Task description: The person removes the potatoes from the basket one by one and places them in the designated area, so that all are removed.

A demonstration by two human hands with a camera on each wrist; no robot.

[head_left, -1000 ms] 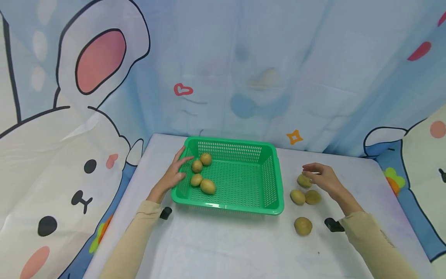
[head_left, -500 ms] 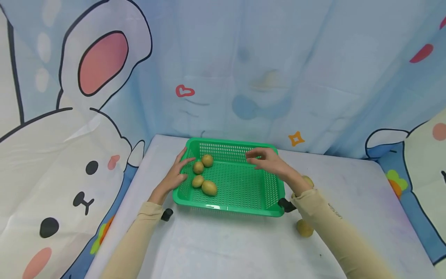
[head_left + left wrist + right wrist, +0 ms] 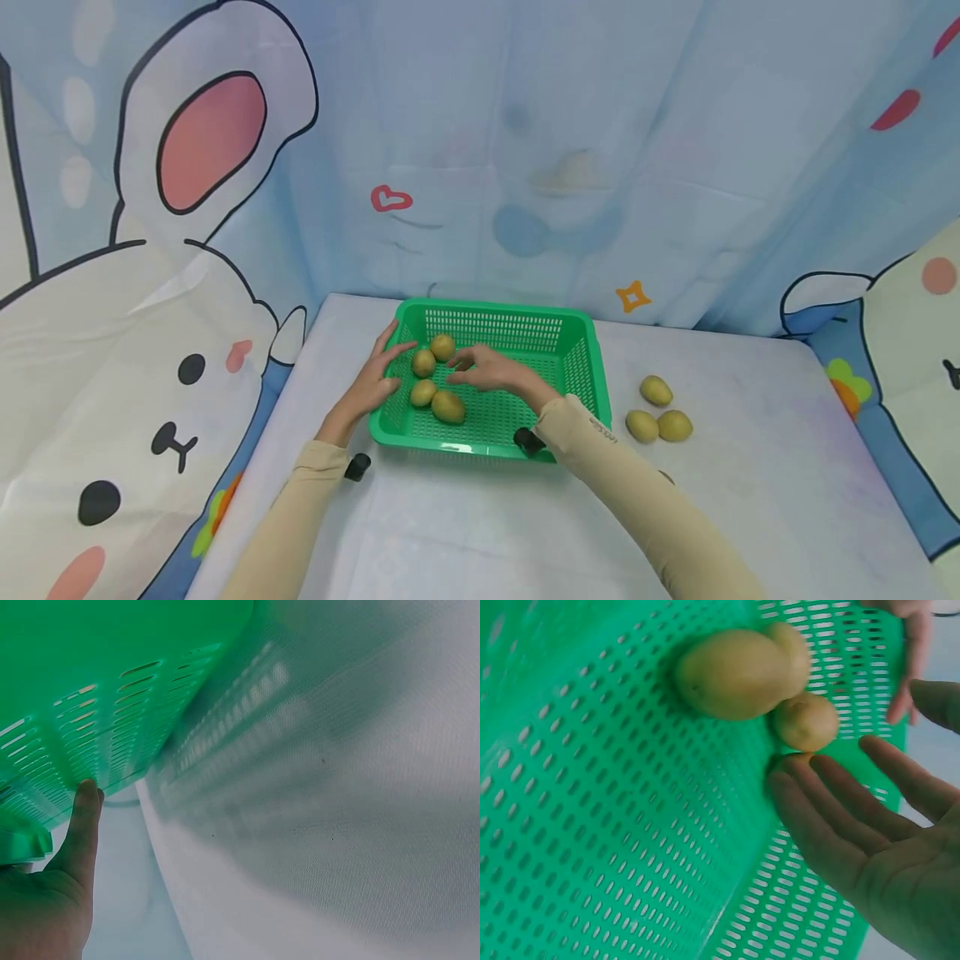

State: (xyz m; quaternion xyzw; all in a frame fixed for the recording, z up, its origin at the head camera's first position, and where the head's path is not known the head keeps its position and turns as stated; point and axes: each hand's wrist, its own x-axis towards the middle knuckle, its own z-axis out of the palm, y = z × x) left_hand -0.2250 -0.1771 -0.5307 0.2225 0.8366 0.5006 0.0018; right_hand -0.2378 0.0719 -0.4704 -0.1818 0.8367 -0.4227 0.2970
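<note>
Several potatoes (image 3: 448, 407) lie in the left part of a green basket (image 3: 495, 451). Spread fingers of my left hand (image 3: 369, 385) rest at the basket's left rim, one reaching over it; in the left wrist view this hand (image 3: 56, 896) has a straight finger against the slotted outer wall. Over the basket, just right of the potatoes, is my right hand (image 3: 487, 369), holding nothing. The right wrist view shows this hand (image 3: 881, 847) with fingers extended and slightly bent, fingertips beside a small potato (image 3: 807, 721); whether they touch it I cannot tell.
Right of the basket, three potatoes (image 3: 642, 426) lie on the white table (image 3: 757, 467). A sliver of another (image 3: 666, 477) shows behind my right sleeve. A printed cloth (image 3: 465, 100) hangs behind and beside the table.
My right hand has moved left, from above the loose potatoes on the table, across the basket to the potatoes inside. My left hand has stayed at the rim.
</note>
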